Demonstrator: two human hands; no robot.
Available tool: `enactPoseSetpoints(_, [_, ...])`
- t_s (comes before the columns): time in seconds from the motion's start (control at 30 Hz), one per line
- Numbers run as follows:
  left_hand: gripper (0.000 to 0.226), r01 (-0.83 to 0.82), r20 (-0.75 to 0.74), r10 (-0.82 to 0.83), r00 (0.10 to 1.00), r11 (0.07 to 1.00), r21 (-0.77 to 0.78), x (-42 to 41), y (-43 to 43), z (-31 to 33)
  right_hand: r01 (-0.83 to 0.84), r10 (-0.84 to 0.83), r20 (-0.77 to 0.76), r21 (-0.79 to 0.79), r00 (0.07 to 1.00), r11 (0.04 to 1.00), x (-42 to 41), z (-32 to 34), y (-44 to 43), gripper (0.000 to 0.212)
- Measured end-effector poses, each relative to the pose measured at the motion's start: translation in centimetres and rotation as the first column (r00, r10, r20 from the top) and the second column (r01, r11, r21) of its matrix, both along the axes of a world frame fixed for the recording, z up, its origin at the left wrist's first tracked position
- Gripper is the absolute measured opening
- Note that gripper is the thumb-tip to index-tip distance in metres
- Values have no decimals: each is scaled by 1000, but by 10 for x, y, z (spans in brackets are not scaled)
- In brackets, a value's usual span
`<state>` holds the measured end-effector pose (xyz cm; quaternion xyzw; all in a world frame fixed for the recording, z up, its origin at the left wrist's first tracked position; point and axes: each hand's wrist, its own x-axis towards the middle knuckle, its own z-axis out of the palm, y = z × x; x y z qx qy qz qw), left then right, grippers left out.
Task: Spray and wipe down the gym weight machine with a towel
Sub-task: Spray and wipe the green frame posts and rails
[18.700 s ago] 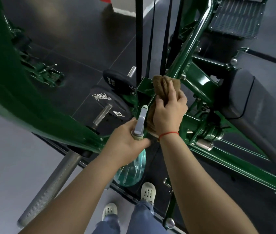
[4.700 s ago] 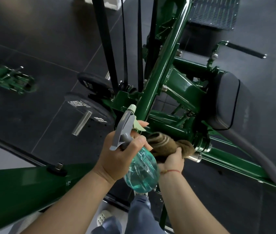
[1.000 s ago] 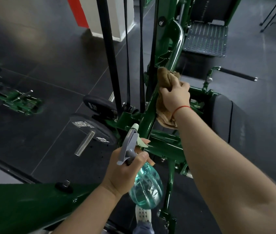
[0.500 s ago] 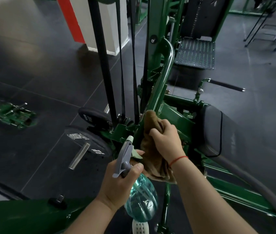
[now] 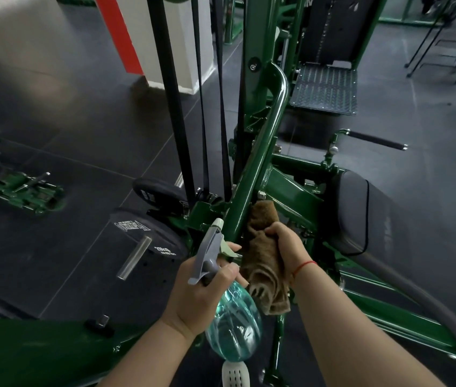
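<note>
The brown towel (image 5: 263,263) is bunched against the slanted green frame tube (image 5: 257,163) and gripped by the right hand (image 5: 285,244). The fingers (image 5: 274,229) are curled over its upper part, and the loose end hangs below the palm. Just to the left, the teal spray bottle (image 5: 232,325) is held by its neck in the left hand (image 5: 201,297), with one finger laid on the trigger.

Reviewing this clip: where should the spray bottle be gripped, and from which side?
Grip the spray bottle at its narrow neck under the grey trigger head, from behind, nozzle facing away. The round body looks too wide to wrap, and the left hand there reaches the trigger.
</note>
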<state>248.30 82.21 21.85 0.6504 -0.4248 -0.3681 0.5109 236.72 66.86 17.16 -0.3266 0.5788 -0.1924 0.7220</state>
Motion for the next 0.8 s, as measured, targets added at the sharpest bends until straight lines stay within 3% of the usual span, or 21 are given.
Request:
enactPoseSetpoints(0.13, [45,-6,8,6,1000,1000,21,0,1,-3,192,-208,87,166,974,967,11,-22,-16,41])
enactPoseSetpoints(0.23, [46,-20,20,20,1000,1000,8,0,-1,-1,201,-232,126,223,964,954,33,-27,-25,53])
enactPoseSetpoints(0.37, [43,-32,5,33,999,999,-40,0,-3,2,130,-155,92,229,984,965,36,-25,-26,45])
enactPoseSetpoints(0.47, [39,-26,1,26,1000,999,-26,1,-3,-1,-40,46,-28,188,999,981,37,-33,-20,48])
enactPoseSetpoints(0.63, [39,-21,-32,20,999,1000,-20,1,-2,0,-300,311,-164,88,936,950,27,-42,0,42])
enactPoseSetpoints(0.73, [40,-9,-72,7,997,999,-36,-1,-1,2,-181,196,-152,103,969,978,30,-37,1,41])
enactPoseSetpoints(0.8, [44,-8,-77,5,997,999,-35,-2,0,1,-94,107,-85,147,991,985,36,-34,5,55])
